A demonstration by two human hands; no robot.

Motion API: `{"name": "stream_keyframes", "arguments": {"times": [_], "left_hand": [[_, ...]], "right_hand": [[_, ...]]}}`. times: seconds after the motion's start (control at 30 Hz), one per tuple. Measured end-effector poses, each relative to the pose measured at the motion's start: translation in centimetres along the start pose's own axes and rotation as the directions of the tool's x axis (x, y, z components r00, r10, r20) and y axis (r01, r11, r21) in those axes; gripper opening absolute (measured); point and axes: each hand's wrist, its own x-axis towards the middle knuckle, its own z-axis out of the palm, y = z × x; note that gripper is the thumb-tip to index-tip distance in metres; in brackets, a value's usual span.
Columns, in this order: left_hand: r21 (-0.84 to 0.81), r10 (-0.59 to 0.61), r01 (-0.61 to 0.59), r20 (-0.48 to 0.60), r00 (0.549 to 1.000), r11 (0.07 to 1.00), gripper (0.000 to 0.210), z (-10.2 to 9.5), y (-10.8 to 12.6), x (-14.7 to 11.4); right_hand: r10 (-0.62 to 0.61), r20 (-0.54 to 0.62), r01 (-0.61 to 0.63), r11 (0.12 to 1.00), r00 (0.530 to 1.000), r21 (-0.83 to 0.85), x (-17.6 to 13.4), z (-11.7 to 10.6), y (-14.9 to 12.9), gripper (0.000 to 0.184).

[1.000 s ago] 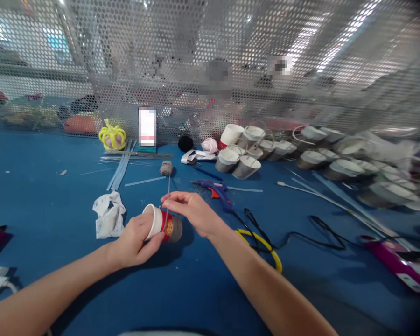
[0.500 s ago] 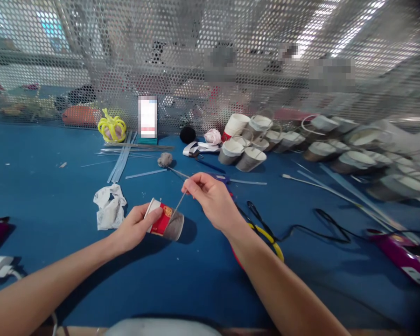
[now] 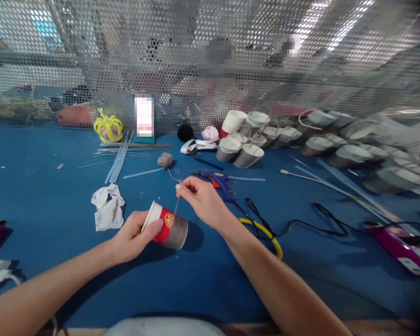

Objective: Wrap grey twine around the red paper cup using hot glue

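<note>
Wrapped round a red and white paper cup [image 3: 166, 226], my left hand [image 3: 135, 233] holds it tilted on its side, rim toward the left. Grey yarn covers the cup's base end. My right hand [image 3: 199, 198] pinches the strand of grey yarn [image 3: 177, 205] between thumb and fingertips, just above the cup. From there the strand runs back to a small grey yarn ball [image 3: 165, 160] on the table. A blue glue gun [image 3: 222, 184] lies behind my right hand, partly hidden by it.
Several grey-wrapped cups [image 3: 248, 155] stand at the back right. Crumpled white paper [image 3: 108, 207] lies left of my left hand, near clear glue sticks [image 3: 117, 163]. A phone [image 3: 144, 115] stands by the mesh screen. Black cable [image 3: 322, 226] and a purple power strip [image 3: 399, 249] lie right.
My right hand has shifted slightly left and down, and the yarn toward the ball has gone slack. The cup has turned a little and moved slightly right, still in my left hand.
</note>
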Motion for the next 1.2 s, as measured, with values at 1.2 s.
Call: {"name": "stream_keyframes", "arguments": {"times": [1.2], "left_hand": [[0.364,0.413,-0.374,-0.033,0.91,0.853,0.026,-0.2,0.8,-0.3]], "right_hand": [[0.147,0.307,-0.131,0.989,0.94,-0.07,-0.3,1.5,0.2,0.019]]}}
